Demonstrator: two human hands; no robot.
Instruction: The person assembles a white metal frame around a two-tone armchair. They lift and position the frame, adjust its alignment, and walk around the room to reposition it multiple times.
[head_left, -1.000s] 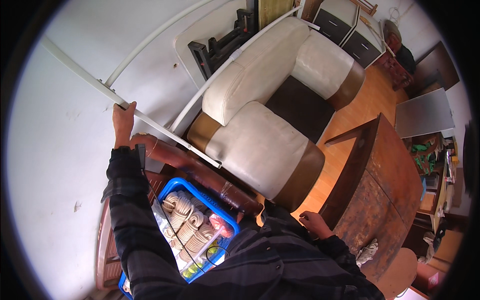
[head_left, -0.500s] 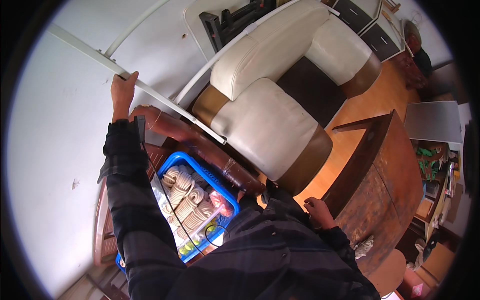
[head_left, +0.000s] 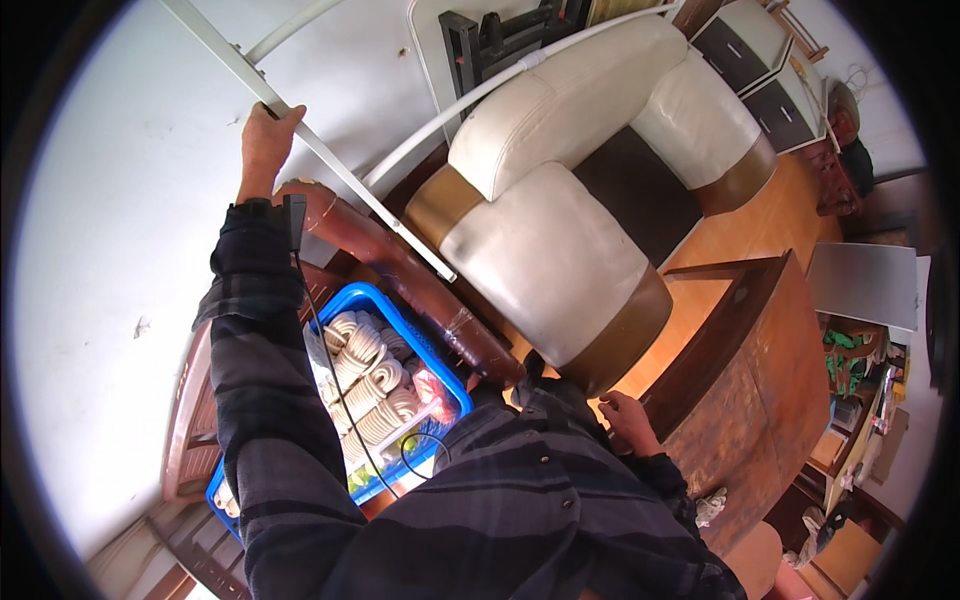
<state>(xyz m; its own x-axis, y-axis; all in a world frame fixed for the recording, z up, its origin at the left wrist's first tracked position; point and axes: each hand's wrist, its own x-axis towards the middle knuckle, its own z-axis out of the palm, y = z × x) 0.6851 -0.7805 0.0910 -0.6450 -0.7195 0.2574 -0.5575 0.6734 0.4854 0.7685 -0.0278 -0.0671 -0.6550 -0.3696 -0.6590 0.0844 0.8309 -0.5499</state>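
My left hand (head_left: 268, 145), arm stretched out, is closed around a white metal bar (head_left: 335, 165) that slants down from the upper left. A curved white tube (head_left: 262, 48) joins this bar above the hand, and a second curved white tube (head_left: 430, 125) runs behind its lower part. The bar's lower end hangs between a brown padded roll (head_left: 400, 270) and the cream sofa (head_left: 545, 265). My right hand (head_left: 628, 420) hangs low beside the wooden table, its fingers loosely curled; whether they hold anything is hidden.
A blue basket (head_left: 385, 302) with coils of pale rope (head_left: 360, 355) and small bags stands under my left arm. A worn wooden table (head_left: 740, 420) is at my right. Dark metal frames (head_left: 500, 45) lean behind the sofa. A black cable (head_left: 340, 400) hangs by my left sleeve.
The view has shifted a little. My left hand, still on the white bar, appears higher, and the bar slants more steeply. My right hand stays low by the table.
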